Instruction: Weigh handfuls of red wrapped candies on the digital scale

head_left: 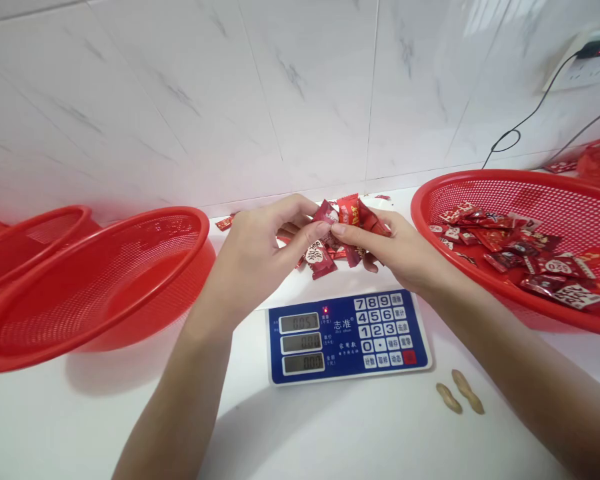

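Note:
Both my hands meet above the white pan of a blue-and-white digital scale (350, 339). Between them is a small bunch of red wrapped candies (349, 212). My left hand (273, 243) pinches the bunch from the left, thumb toward its middle. From the right, my right hand (390, 243) closes around the same bunch, its thumb tip close to the left one. Just below, more wrapped candies (320, 259) lie on the pan, partly hidden by my fingers. The top display (300, 323) seems to read 0.057.
On the right stands a red mesh basket (420, 200) holding several wrapped candies (525, 247). Two red baskets (200, 227) are at the left. Two peanuts (459, 392) lie right of the scale. A thin black cable (530, 110) hangs from the wall socket (585, 67).

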The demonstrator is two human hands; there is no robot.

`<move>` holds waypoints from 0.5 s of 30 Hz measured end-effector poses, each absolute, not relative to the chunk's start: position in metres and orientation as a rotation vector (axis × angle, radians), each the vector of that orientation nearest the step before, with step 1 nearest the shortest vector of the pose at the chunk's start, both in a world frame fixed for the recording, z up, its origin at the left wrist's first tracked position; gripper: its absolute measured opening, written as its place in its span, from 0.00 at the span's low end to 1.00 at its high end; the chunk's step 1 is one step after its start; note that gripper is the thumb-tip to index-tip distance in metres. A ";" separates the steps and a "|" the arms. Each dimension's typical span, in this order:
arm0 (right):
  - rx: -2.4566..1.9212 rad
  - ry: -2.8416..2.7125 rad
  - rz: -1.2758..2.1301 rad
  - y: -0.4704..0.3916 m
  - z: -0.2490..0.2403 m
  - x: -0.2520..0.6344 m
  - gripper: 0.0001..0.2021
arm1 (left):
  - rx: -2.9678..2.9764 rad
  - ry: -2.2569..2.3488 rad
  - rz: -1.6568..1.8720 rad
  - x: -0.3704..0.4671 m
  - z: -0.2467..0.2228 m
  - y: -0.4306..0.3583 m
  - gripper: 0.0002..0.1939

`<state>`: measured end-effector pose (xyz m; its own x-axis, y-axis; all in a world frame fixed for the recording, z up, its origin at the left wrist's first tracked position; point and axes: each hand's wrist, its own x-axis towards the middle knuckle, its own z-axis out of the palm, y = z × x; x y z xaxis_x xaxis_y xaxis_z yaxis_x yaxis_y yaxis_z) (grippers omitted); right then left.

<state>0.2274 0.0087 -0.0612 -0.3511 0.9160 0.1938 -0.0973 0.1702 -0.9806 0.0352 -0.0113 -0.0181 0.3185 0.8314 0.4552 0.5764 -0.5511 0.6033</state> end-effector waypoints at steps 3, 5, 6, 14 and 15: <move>-0.839 -1.512 1.356 0.010 -0.064 0.228 0.16 | 2.311 1.282 1.055 0.034 -0.018 -0.010 0.07; -0.844 -1.504 1.347 0.011 -0.065 0.228 0.16 | 2.332 1.305 1.077 0.034 -0.019 -0.009 0.06; -0.842 -1.495 1.345 0.011 -0.065 0.228 0.15 | 2.335 1.318 1.101 0.034 -0.020 -0.008 0.05; -0.854 -1.356 1.429 0.010 -0.059 0.226 0.17 | 2.296 1.337 1.183 0.033 -0.026 -0.005 0.05; -0.860 -1.350 1.424 0.010 -0.058 0.226 0.17 | 2.299 1.331 1.182 0.033 -0.026 -0.005 0.05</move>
